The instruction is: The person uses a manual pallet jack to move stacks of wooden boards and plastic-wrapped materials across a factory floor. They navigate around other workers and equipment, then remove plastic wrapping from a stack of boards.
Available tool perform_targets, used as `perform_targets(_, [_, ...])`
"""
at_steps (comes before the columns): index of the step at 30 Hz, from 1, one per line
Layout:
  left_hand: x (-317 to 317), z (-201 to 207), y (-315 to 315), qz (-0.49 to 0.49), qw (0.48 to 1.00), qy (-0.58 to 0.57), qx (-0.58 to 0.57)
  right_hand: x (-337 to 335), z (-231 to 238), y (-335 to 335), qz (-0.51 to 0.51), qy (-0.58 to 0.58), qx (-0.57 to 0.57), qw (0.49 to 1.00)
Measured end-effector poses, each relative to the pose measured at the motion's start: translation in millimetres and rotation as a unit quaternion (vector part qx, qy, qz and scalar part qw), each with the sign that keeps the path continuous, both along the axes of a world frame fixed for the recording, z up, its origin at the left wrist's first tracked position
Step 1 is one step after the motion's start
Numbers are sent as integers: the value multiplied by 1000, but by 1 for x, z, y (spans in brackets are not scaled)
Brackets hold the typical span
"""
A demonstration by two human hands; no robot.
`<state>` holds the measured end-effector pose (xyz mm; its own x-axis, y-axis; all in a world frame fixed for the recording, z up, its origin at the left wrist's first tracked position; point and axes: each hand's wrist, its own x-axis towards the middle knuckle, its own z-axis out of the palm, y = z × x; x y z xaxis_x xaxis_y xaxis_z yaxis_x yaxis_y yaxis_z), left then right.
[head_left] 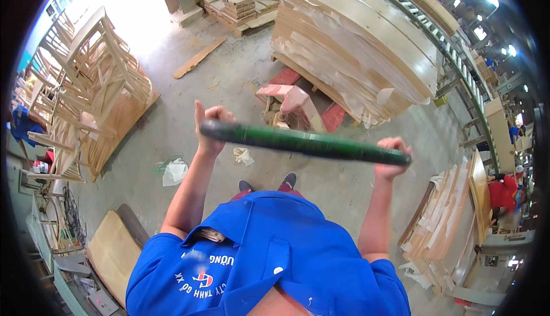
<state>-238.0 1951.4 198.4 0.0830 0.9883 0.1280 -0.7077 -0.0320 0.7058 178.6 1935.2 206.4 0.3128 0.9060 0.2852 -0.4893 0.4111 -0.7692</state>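
A long green bar (298,141) with dark ends lies crosswise in front of me, blurred and tilted slightly down to the right. My left hand (213,127) is at its left end, thumb sticking up and fingers curled at the bar. Around the right end closes my right hand (392,158), partly hidden by the bar. Beyond the bar stands a red pallet jack (295,101), its forks reaching under a tall stack of wooden panels (355,46). Whether the bar joins the jack cannot be made out.
Stacked wooden chair frames (91,87) stand on the left. More panels (441,224) lean at the right, near a person in red (504,195). A roller conveyor (458,58) runs along the far right. White plastic scrap (175,171) and a board offcut (197,58) lie on the floor.
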Motion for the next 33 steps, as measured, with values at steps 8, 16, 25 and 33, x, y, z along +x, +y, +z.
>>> perform_targets(8, [-5, -21, -109, 99, 993, 62, 29, -14, -27, -126, 63, -73, 50, 994])
perform_targets(16, [43, 2, -133, 178, 978, 102, 48, 31, -1, -105, 156, -88, -1, 984])
perform_targets(25, [75, 41, -50, 235, 969, 80, -4, 61, 38, 28, 250, -56, -41, 966])
perform_targets(33, [56, 45, 69, 303, 949, 86, -4, 15, 33, 164, 86, -59, 13, 994])
